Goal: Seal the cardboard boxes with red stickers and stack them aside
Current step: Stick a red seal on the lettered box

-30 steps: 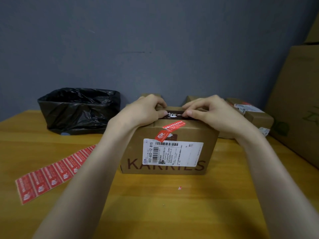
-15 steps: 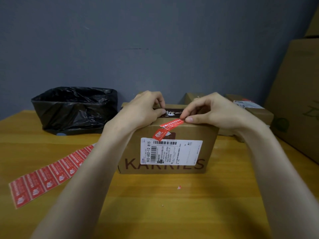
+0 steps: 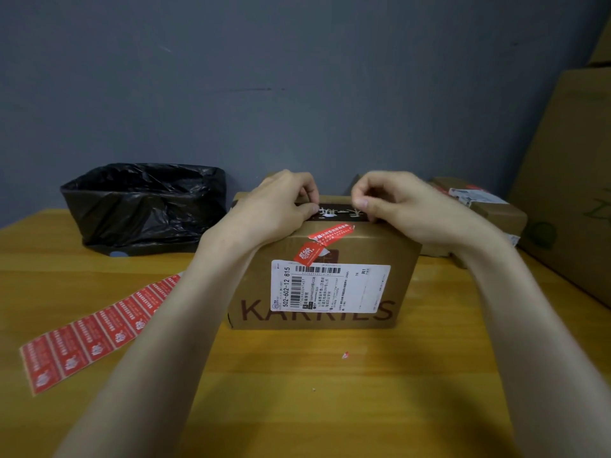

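A brown cardboard box (image 3: 403,276) with a white shipping label and the print KARRIES stands in the middle of the wooden table. A red sticker (image 3: 325,241) runs from its top front edge down onto the front face, partly crumpled. My left hand (image 3: 281,206) rests on the box's top left with fingers curled and the thumb pressed on the lid. My right hand (image 3: 393,203) sits on the top right, fingers bent, fingertips pressing near the dark strip on the lid. A strip of red stickers (image 3: 96,328) lies on the table at the left.
A bin lined with a black bag (image 3: 142,206) stands at the back left. Another cardboard box (image 3: 496,213) with a label lies behind on the right, and a large carton (image 3: 572,180) leans at the far right. A tiny red scrap (image 3: 345,355) lies before the box.
My right hand has lifted off the sticker at the front edge and moved back onto the lid. My left hand stays on the lid's left side.
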`<state>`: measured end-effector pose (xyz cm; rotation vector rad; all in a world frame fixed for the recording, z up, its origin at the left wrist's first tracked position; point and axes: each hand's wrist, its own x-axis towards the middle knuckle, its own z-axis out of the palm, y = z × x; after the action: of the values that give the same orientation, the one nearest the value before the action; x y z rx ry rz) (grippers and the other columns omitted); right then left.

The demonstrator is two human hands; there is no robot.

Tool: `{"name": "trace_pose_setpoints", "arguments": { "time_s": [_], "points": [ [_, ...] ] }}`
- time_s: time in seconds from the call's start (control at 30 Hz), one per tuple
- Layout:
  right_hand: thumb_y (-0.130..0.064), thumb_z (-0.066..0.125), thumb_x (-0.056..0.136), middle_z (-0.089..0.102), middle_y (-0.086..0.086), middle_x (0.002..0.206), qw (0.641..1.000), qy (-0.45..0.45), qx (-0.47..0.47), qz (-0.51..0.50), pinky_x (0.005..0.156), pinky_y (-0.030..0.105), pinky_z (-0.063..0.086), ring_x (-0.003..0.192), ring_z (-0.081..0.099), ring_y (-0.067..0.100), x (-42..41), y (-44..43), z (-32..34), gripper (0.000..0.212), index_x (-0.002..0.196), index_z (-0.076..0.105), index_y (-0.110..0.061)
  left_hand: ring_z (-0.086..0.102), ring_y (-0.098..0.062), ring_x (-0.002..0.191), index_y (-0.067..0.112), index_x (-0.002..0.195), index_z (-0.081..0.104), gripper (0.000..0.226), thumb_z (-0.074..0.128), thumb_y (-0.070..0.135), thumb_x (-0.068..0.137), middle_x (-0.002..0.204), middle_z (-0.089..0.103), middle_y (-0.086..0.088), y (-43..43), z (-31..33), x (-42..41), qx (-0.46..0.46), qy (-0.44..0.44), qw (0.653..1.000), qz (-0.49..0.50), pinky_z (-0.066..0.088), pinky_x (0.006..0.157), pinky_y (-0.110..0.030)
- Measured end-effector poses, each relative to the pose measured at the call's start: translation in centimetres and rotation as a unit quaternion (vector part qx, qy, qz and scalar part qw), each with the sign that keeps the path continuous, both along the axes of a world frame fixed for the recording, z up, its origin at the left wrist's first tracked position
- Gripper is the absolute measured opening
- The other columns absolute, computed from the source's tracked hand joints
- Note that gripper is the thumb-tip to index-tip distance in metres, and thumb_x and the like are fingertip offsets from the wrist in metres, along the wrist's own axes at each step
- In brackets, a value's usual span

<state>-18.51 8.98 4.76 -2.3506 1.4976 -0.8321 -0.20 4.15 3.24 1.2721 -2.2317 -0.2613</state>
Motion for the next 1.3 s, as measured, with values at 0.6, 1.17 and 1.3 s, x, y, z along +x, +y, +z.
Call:
{"name": "trace_pose_setpoints", "arguments": {
  "time_s": [0.6,1.17,1.3],
  "points": [
    [-0.03,0.044,0.089,0.037,0.003,0.068,0.956,0.167,0.005,-0.242,0.05,0.03,0.025,0.074,0.043,0.029,4.6,1.8,-0.3,0.034,0.06,0.035,-0.016,0.045,-0.01,0.093,0.021,0.089,0.056,0.002,0.055,0.021,0.092,0.094,0.048,0.006,0.1,0.0,-0.1,-0.026,-0.007,1.0,-0.004,0.043,0.085,-0.031],
    [-0.011,0.067,0.082,0.063,-0.006,0.088,1.0,-0.012,0.006,0.023,0.07,0.014,0.045,0.088,0.057,0.011,-0.3,0.6,-0.2,0.011,0.081,0.07,-0.022,0.046,-0.013,0.097,0.022,0.09,0.056,0.002,0.054,0.023,0.092,0.1,0.049,0.003,0.1,-0.1,0.1,-0.024,-0.004,1.0,-0.004,0.042,0.086,-0.031],
    [-0.012,0.064,0.085,0.061,-0.008,0.089,0.999,0.017,0.0,0.036,0.075,0.021,0.044,0.092,0.056,0.016,-0.3,0.3,-0.4,0.009,0.084,0.068,-0.019,0.045,-0.012,0.095,0.022,0.089,0.055,0.002,0.054,0.022,0.092,0.102,0.049,0.002,0.0,0.0,0.2,-0.023,-0.005,1.0,-0.005,0.04,0.086,-0.029]
  ]
}}
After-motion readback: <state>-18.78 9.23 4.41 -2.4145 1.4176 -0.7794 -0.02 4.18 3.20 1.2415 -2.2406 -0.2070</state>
